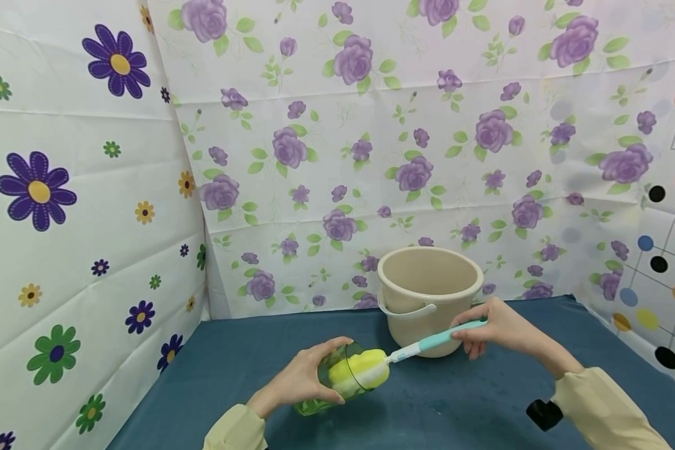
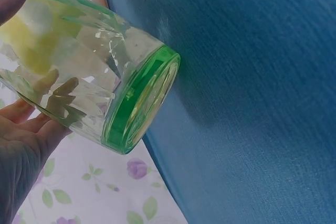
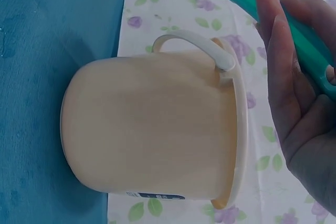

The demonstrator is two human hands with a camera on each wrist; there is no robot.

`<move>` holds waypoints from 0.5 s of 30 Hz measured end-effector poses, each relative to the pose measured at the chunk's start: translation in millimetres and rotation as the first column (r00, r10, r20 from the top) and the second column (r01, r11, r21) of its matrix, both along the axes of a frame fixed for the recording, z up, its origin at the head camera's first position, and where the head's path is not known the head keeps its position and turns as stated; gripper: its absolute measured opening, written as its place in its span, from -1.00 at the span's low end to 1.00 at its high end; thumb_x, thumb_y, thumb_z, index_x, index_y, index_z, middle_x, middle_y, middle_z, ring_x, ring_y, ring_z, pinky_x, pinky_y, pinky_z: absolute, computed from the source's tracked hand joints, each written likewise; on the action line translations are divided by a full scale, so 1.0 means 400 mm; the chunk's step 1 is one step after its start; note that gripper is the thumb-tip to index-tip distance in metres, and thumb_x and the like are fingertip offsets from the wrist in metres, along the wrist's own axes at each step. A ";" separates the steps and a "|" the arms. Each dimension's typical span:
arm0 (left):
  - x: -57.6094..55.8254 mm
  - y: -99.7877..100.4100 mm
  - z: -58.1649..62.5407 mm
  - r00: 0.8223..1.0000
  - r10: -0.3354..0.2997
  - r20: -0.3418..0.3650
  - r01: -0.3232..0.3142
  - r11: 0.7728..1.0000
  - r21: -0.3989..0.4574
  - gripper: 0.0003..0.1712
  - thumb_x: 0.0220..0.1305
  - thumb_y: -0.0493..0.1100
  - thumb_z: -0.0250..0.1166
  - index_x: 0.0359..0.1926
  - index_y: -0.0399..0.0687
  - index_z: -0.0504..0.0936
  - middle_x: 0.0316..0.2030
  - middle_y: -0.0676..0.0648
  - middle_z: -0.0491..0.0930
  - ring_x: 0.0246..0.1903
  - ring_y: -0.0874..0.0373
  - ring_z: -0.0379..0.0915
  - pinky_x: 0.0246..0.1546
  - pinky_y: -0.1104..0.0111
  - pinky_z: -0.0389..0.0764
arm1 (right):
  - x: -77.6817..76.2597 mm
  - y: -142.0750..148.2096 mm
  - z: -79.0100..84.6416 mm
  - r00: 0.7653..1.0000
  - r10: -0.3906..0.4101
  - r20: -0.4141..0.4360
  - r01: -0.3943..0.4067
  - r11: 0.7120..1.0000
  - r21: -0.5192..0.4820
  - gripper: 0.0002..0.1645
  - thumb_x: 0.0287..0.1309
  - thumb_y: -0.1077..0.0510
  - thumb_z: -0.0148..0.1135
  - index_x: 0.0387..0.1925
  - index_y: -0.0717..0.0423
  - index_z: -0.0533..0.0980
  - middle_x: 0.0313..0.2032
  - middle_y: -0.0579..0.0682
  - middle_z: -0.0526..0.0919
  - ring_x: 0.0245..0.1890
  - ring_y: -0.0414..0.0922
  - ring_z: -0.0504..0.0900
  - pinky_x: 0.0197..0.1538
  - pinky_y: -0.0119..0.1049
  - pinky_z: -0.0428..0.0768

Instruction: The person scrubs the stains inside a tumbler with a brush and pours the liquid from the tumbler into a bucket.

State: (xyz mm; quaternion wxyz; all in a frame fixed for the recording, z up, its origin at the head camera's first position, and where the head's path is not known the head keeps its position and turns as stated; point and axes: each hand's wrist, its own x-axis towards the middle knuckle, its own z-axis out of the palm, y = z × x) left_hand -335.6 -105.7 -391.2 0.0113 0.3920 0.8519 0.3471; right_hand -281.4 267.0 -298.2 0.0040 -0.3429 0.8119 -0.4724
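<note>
My left hand (image 1: 306,375) grips a clear green glass (image 1: 313,406), tilted with its mouth toward the right. In the left wrist view the thick green base of the glass (image 2: 139,100) shows, and a blurred yellow shape is seen through its wall. My right hand (image 1: 497,328) pinches the turquoise and white handle of a sponge bottle brush (image 1: 444,337). The brush's yellow and white sponge head (image 1: 362,370) sits partly inside the glass, its rear end sticking out past the rim. In the right wrist view the fingers curl round the turquoise handle (image 3: 307,51).
A beige bucket (image 1: 427,312) with its handle hanging down stands behind the brush, near the back edge of the blue-covered table (image 1: 247,350). Flower-printed sheets (image 1: 326,156) hang at the back and left. A dotted sheet (image 1: 664,250) hangs at the right.
</note>
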 end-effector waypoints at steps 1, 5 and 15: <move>0.000 0.000 0.000 1.000 -0.002 -0.002 0.002 1.000 0.001 0.01 -0.22 0.15 0.47 0.29 0.47 0.15 0.17 0.12 0.27 0.02 0.07 0.30 -0.15 0.05 0.39 | 0.000 0.001 -0.001 1.000 0.002 0.004 -0.002 1.000 -0.001 -0.82 0.11 0.31 0.18 -0.27 0.39 0.56 -0.63 0.11 0.60 -0.67 0.05 0.58 -0.59 -0.06 0.52; 0.000 0.000 -0.002 1.000 -0.003 -0.004 0.003 1.000 0.005 0.01 -0.23 0.15 0.47 0.29 0.47 0.14 0.15 0.12 0.29 0.00 0.11 0.31 -0.15 0.07 0.39 | 0.004 0.002 -0.001 1.000 0.008 0.008 -0.008 1.000 -0.010 -0.82 0.12 0.32 0.18 -0.26 0.39 0.56 -0.62 0.11 0.60 -0.66 0.04 0.58 -0.59 -0.04 0.51; -0.001 0.000 -0.002 1.000 -0.001 -0.008 0.001 1.000 0.010 0.01 -0.22 0.16 0.47 0.29 0.46 0.14 0.10 0.13 0.33 -0.03 0.16 0.33 -0.17 0.12 0.40 | 0.004 0.000 0.006 0.999 0.009 -0.040 -0.010 0.999 -0.042 -0.82 0.11 0.34 0.17 -0.24 0.38 0.56 -0.57 0.09 0.61 -0.64 0.02 0.58 -0.60 -0.09 0.52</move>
